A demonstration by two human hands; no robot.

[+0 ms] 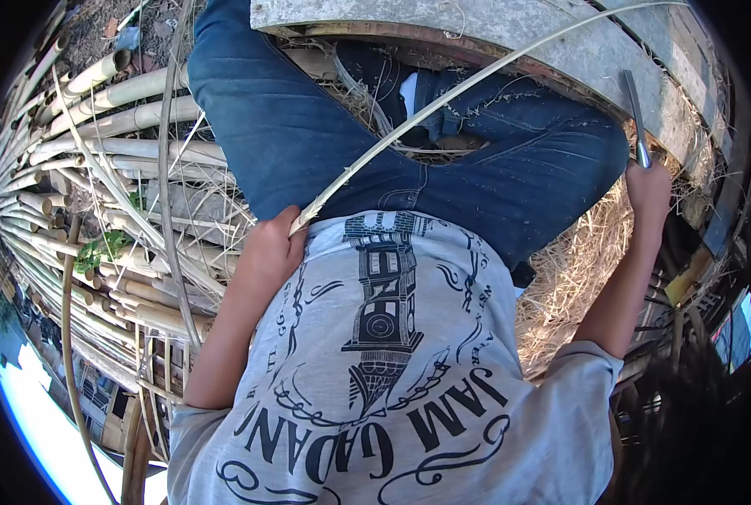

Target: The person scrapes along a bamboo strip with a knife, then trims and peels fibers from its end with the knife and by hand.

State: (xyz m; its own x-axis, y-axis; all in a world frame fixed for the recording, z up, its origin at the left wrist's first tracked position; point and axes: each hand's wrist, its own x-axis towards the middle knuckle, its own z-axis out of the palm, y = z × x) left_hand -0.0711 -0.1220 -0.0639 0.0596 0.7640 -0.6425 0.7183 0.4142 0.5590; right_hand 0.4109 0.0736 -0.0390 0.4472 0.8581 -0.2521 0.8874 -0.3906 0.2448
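Note:
My left hand is closed round the near end of a long, pale bamboo strip. From there the strip rises in a curve across my lap, over the grey board, to the upper right. Its edge looks frayed close to my fingers. At the right, beside my knee, my right hand grips a knife with a narrow, dark blade pointing away from me. Shiny metal shows where the blade meets my fist; the handle is hidden. Knife and strip are apart.
A worn grey board lies across in front of my legs. Many cut bamboo poles are stacked at the left, with thin strips over them. Shavings heap under my right side. A small green plant pokes out among the poles.

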